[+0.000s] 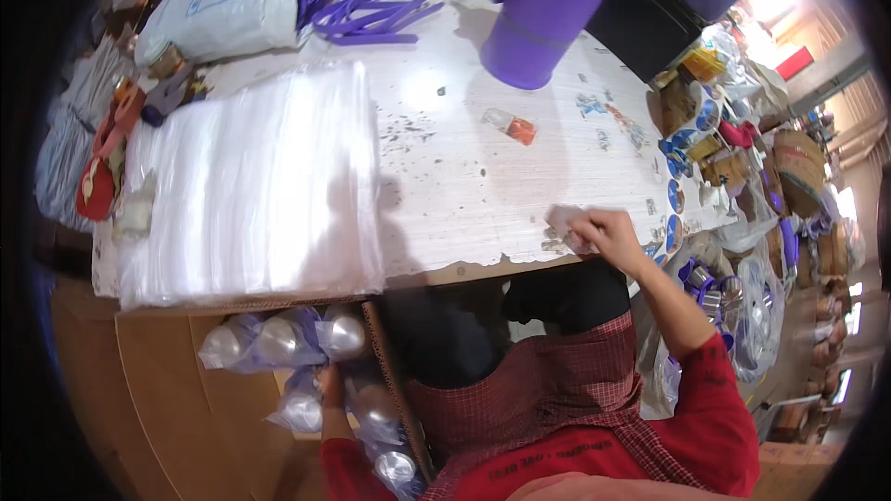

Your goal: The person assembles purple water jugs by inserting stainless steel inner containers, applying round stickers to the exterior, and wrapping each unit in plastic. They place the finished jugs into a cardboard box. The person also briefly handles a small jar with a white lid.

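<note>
Now, the left hand [329,383] is resting among bagged metal containers [281,340] in the near-left box [167,373], its grip hidden; the right hand [605,234] is lying curled over the table [445,227], contents unclear. Tight crowding could be risking torn bags or dents.

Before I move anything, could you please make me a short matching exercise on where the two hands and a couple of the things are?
Things:
1. left hand
2. right hand
3. purple jug
4. stack of translucent plastic

Places:
A. toward the far edge of the table
B. in the cardboard box, among wrapped silver items
C. lying flat on the table's left part
D. over the table's near edge, fingers curled

Right pairs: 1-B, 2-D, 3-A, 4-C
</note>
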A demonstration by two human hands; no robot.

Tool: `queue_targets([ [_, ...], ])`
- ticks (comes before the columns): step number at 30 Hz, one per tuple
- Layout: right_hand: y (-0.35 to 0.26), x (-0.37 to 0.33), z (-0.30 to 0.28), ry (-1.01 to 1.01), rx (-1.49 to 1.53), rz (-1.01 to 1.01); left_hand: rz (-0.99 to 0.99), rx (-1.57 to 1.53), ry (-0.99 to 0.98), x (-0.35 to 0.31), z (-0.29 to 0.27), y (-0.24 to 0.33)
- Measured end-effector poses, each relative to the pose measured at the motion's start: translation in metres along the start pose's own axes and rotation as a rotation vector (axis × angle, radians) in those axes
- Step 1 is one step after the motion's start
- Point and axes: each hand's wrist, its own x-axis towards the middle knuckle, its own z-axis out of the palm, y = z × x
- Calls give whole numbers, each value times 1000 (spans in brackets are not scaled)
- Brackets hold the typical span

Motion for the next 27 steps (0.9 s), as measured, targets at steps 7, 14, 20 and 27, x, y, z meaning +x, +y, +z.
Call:
queue_targets([
  [7,-121,217,-132,746,-758,-973,-127,83,-212,16,-47,13],
  [14,-153,240,-194,774,-462,-814,-160,-137,-42,-11,-160,48],
  [20,-87,104,-198,924,-216,-280,-261,-905,313,7,-302,109],
  [27,-167,-37,-165,544,-162,-1284,505,-1201,487,77,-561,281],
])
